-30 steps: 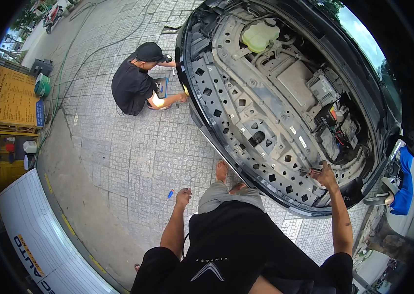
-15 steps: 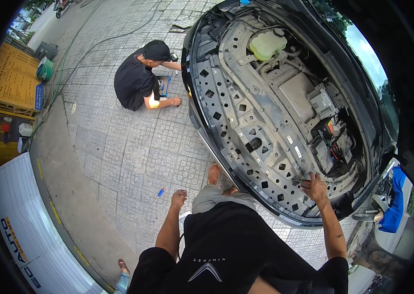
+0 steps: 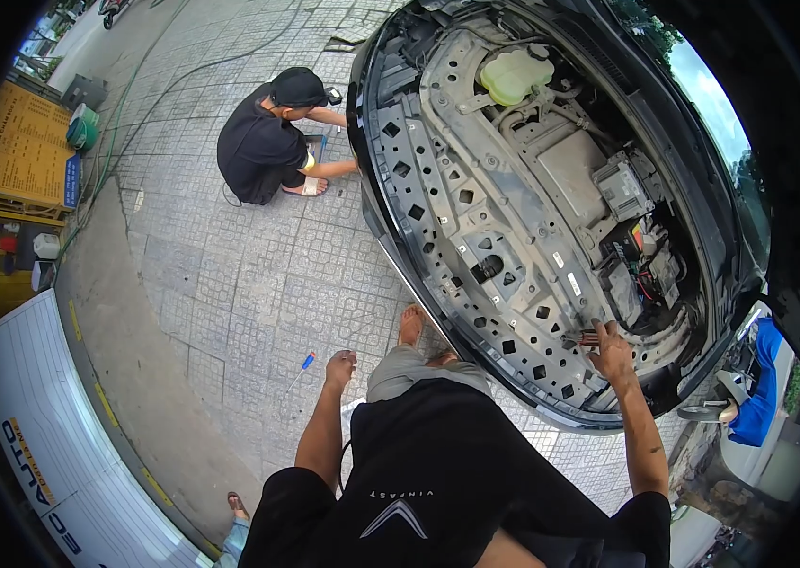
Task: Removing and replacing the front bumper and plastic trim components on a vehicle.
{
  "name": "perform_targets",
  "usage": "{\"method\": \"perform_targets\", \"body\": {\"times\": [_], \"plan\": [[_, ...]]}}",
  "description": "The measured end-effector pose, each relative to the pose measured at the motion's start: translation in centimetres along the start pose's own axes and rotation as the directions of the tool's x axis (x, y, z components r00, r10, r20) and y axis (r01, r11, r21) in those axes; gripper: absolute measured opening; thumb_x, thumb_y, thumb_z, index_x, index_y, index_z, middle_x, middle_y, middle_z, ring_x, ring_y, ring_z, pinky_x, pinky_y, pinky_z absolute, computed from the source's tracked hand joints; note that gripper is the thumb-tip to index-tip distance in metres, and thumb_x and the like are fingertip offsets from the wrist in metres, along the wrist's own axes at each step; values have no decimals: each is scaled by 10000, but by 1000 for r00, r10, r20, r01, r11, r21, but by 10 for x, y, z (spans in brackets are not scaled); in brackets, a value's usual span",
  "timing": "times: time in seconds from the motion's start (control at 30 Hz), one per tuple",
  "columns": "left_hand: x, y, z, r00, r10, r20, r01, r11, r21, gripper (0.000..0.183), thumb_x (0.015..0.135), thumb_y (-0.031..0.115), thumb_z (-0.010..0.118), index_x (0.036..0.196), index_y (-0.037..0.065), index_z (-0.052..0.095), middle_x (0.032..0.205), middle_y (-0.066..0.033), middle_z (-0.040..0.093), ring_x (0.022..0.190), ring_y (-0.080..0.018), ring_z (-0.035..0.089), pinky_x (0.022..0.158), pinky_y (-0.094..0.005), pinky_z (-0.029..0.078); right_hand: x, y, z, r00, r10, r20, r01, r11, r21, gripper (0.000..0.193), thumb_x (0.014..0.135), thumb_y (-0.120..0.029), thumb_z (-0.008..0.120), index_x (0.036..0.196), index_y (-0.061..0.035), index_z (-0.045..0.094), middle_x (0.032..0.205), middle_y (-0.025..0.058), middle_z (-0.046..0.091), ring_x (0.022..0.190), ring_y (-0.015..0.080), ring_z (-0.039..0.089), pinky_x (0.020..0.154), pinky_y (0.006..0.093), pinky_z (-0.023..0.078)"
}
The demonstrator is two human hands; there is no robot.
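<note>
The right hand (image 3: 612,356) clamps its fingers on a small tool (image 3: 589,338); the left hand (image 3: 340,367) hangs, finger state unclear.

A small dark tool (image 3: 584,338) is held over the dusty, perforated grey panel (image 3: 525,282).

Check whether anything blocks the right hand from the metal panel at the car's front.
Nothing visible does. The right hand reaches past the car's front edge and is over the metal panel near its right end; whether the fingers touch it, I cannot tell.
</note>
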State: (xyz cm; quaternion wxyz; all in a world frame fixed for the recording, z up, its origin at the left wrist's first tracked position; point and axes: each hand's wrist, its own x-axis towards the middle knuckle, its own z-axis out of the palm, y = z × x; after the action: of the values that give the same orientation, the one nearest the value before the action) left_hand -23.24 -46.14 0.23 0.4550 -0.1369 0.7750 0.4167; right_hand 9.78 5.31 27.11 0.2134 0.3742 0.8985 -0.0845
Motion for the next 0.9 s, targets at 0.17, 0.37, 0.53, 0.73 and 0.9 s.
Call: {"method": "perform_targets", "body": {"times": [0.17,0.37,0.53,0.73,0.9], "plan": [[0,2,0,999,23,23,-21,998,-56,365,936,355,642,1117,38,652,906,-70,679,766,-171,639,594,-313,493,-4,0,0,992,-61,107,74,989,-127,357,896,-281,659,1139,-34,571,979,214,626,845,409,674,749,489,546],[-1,2,0,993,-46,109,46,999,2,413,947,402,620,1195,73,592,1001,-76,674,833,-184,649,596,-334,485,-1,9,11,961,257,103,-264,963,56,698,870,-690,546,792,-13,695,837,230,696,894,405,680,777,480,526],[3,-15,-18,989,-65,130,56,996,75,601,897,547,638,1286,101,536,1115,-107,660,947,-239,656,671,-383,513,11,-3,14,992,27,124,-16,995,-94,494,940,-495,574,1070,-20,614,1004,171,708,954,343,690,796,423,551],[8,-8,-18,978,-113,173,100,992,82,591,944,505,587,1338,74,496,1214,-160,636,1056,-291,635,788,-441,511,29,3,27,815,413,408,-580,571,581,436,946,-427,568,995,-12,689,826,158,737,809,268,717,715,395,560],[2,13,-19,986,-71,152,54,992,117,567,962,483,570,1331,61,490,1249,-170,622,1087,-308,627,802,-465,513,2,-13,10,980,194,41,-191,978,-79,409,897,-403,667,1053,-25,671,1116,150,656,1030,259,671,796,376,559]]}}
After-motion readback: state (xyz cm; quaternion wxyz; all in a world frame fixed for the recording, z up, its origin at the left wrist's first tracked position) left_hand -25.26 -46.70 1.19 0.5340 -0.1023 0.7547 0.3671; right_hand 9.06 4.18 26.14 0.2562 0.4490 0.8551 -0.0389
